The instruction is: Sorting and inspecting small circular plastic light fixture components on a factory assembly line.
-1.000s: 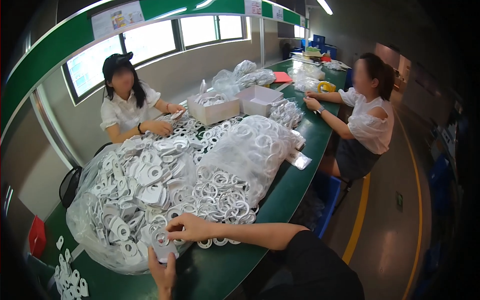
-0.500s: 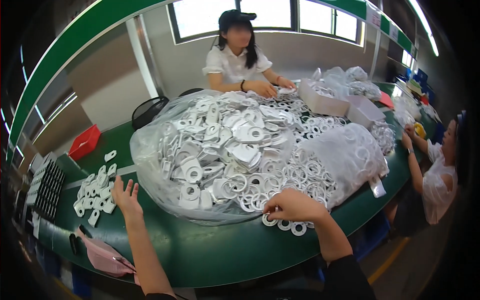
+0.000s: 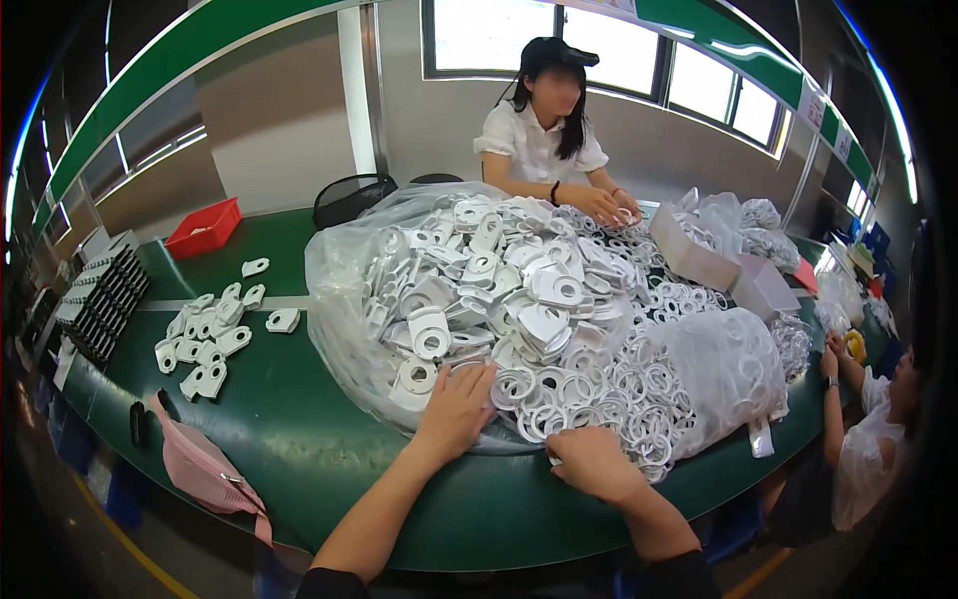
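Observation:
My left hand (image 3: pixel 457 411) lies at the near edge of a large heap of white flat plates with round holes (image 3: pixel 429 332), its fingers stretched out and touching the parts there. The heap rests in an open clear plastic bag (image 3: pixel 334 290). To its right, my right hand (image 3: pixel 596 462) is closed, fingers curled down at the near edge of a spread of white rings (image 3: pixel 619 384). Whatever it pinches is hidden beneath the fingers. A smaller pile of the holed plates (image 3: pixel 205 339) lies at the left, with one plate (image 3: pixel 282 320) apart from it.
Black stacked racks (image 3: pixel 100 299) and a red bin (image 3: pixel 204 228) stand at the left of the green table (image 3: pixel 299 429). A pink bag (image 3: pixel 208 467) lies at the front left edge. A bag of rings (image 3: pixel 723 369) sits right. One person works opposite, another at the right.
My left hand has moved right, from the small pile to the big heap. A separate plate now shows beside that pile. My right hand stays near the rings, and the view has shifted left.

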The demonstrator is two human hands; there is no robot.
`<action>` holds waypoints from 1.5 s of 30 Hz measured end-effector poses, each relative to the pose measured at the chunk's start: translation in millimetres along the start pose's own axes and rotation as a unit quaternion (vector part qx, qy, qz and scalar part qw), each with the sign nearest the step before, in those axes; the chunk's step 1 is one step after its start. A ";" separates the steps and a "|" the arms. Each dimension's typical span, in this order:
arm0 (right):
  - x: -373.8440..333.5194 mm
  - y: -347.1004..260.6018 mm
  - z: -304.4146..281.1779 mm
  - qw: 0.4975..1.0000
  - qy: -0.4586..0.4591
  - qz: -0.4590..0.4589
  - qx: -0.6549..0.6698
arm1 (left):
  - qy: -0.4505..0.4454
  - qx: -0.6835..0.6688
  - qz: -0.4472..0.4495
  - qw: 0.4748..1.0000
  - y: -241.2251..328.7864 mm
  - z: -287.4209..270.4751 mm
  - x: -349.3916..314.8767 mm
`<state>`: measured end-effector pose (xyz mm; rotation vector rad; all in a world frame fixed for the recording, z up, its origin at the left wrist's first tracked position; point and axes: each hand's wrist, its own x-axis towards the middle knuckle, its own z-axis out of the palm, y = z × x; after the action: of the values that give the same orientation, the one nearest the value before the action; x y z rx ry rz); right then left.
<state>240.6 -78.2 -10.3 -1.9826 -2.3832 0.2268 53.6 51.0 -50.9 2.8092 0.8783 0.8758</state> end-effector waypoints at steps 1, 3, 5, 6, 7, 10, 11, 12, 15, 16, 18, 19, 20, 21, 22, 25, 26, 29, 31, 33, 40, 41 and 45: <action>0.4 1.1 1.8 1.000 0.009 -0.010 -0.003 | 0.000 -0.002 0.002 1.000 0.5 -2.1 1.0; 0.4 1.5 -7.1 0.999 0.012 -0.015 0.027 | 0.050 -0.021 -0.010 0.998 4.1 -11.6 2.0; 1.1 3.4 -13.5 0.998 0.011 -0.024 0.059 | 0.038 -0.020 -0.039 0.998 7.0 -14.9 -2.2; 1.8 4.3 -16.4 0.993 0.036 -0.025 0.110 | 0.027 -0.018 -0.068 0.997 6.9 -15.6 -4.7; 1.0 5.7 -20.5 0.985 0.061 -0.023 0.160 | 0.026 -0.020 -0.065 0.997 6.1 -14.9 -6.1; 3.5 4.4 -26.6 0.972 0.123 -0.004 0.200 | 0.089 -0.001 -0.018 0.996 4.6 -13.5 -9.4; 4.4 3.5 -27.0 0.957 0.172 -0.001 0.233 | 0.140 -0.025 -0.052 0.988 5.9 -14.3 -9.5; 6.2 2.6 -26.3 0.952 0.204 -0.005 0.228 | 0.190 -0.049 -0.086 0.977 7.4 -15.3 -9.7; 10.5 -2.6 -29.3 0.920 0.271 -0.006 0.284 | 0.153 -0.389 -0.288 0.862 21.6 -21.4 -9.6; 13.8 -5.2 -27.3 0.919 0.274 -0.004 0.285 | 0.151 -0.388 -0.286 0.863 26.9 -24.2 -10.2; 21.3 -8.2 -20.1 0.853 0.448 -0.130 0.234 | 0.046 -0.767 -0.333 0.547 37.8 -24.7 -12.6; 21.2 -11.0 -18.5 0.851 0.454 -0.158 0.211 | 0.009 -0.815 -0.315 0.487 42.7 -20.8 -17.9; 21.4 -11.9 -15.3 0.862 0.435 -0.182 0.186 | -0.008 -0.843 -0.320 0.433 49.6 -17.2 -18.8; 21.7 -12.7 -12.9 0.872 0.414 -0.204 0.161 | -0.026 -0.867 -0.325 0.377 55.3 -14.0 -19.9; 23.3 -15.0 -12.1 0.892 0.362 -0.218 0.160 | -0.063 -0.883 -0.298 0.358 54.0 -9.2 -23.5; 29.1 -12.2 -1.2 0.897 0.303 -0.249 0.205 | -0.034 -0.770 -0.369 0.520 54.6 -1.6 -25.8; 31.0 -10.4 -1.5 0.888 0.296 -0.259 0.239 | -0.004 -0.768 -0.365 0.527 48.0 4.7 -25.5; 31.1 2.3 -7.2 0.871 0.380 -0.175 0.258 | -0.011 -0.754 -0.337 0.563 40.5 -2.6 -20.4; 29.4 11.8 -14.5 0.871 0.444 -0.056 0.202 | -0.006 -0.747 -0.338 0.573 40.3 -7.2 -17.3; 27.6 22.6 -14.6 0.879 0.450 -0.016 0.157 | 0.004 -0.737 -0.340 0.583 38.8 -9.1 -18.0; 23.9 38.5 2.3 0.935 0.330 0.133 -0.012 | -0.010 -0.748 -0.328 0.578 42.4 -11.0 -15.0; 23.4 39.3 1.9 0.934 0.335 0.123 0.014 | -0.017 -0.735 -0.318 0.599 42.5 -10.6 -15.1; 22.0 43.1 -14.5 0.908 0.380 0.112 0.138 | -0.024 -0.741 -0.313 0.594 42.1 -10.8 -17.2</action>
<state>280.3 -47.8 -3.3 -1.7575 -1.5487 -0.1743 57.4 5.4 -40.9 0.9340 0.5238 0.7491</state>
